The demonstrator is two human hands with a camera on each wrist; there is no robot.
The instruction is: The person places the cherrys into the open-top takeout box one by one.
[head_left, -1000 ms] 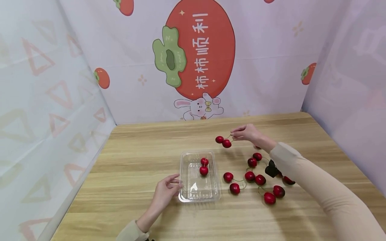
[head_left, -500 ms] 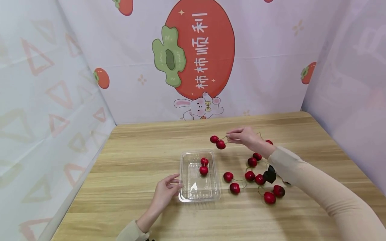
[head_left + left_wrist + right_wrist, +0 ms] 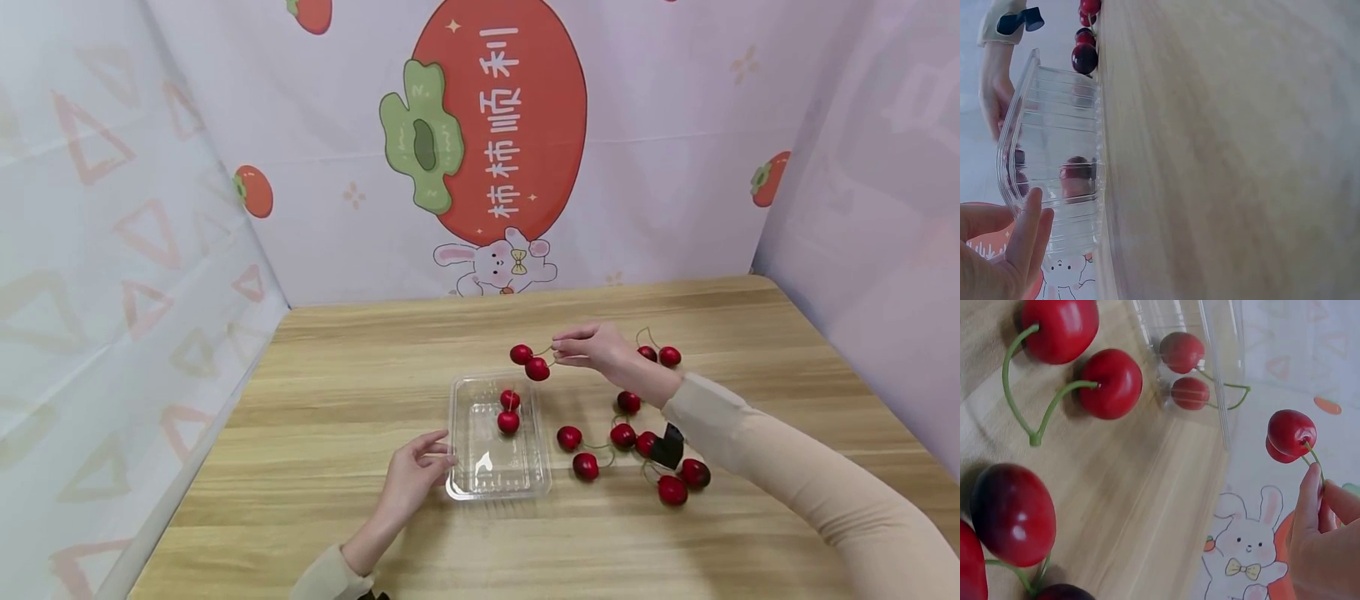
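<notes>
head view: right hand (image 3: 600, 348) pinches stem of a cherry pair (image 3: 529, 361), held in air just past far-right corner of clear tray (image 3: 459, 475); tray lies near + left of the pair, long axis near-far. Left hand (image 3: 415, 475) is nearer tray, fingers relaxed, tips touching its left wall. Loose cherries (image 3: 633, 450) on table (image 3: 330, 400), right of tray.
left wrist view: fingertips (image 3: 1030, 219) on tray rim; two cherries (image 3: 1076, 176) inside. Held pair only blurred through the tray wall.
right wrist view: thumb + finger (image 3: 1307, 500) clamp the stem (image 3: 1314, 457), fruit hanging apart from tray; head view doesn't show the pinch that close.
</notes>
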